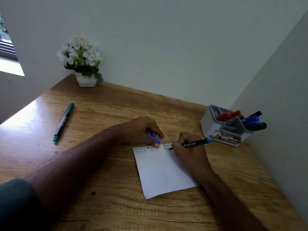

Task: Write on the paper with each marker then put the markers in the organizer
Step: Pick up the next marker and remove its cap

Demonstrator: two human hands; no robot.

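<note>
2 hands on the job. Right hand (188, 152) grips a black marker (193, 144) with a blue end, tip down on the paper (160, 174) at the right end of the second written line, barrel angled up toward the right. Left hand (141, 130) has its fingers curled round a blue cap (153, 138), and a fingertip presses the far edge of the paper.

Paper lies on the wooden desk (100, 164), centre-right — 2 rows of small lettering along its far edge in several colours, the rest blank.

Organizer (223, 127) — grey-and-white, several compartments — sits at the far right, up against the side wall, well apart from the paper's near end and just beyond the marker's blue end. It holds red markers (229, 115) in a far compartment, plus blue markers (250, 120), 1 dark green one (257, 126) and 1 black one in the right compartment, all leaning right.

1 green marker (64, 122) lies capped on the desk, far left, well apart from both hands.

White flowers in a white pot (86, 80) stand at the far left corner by the wall.
</note>
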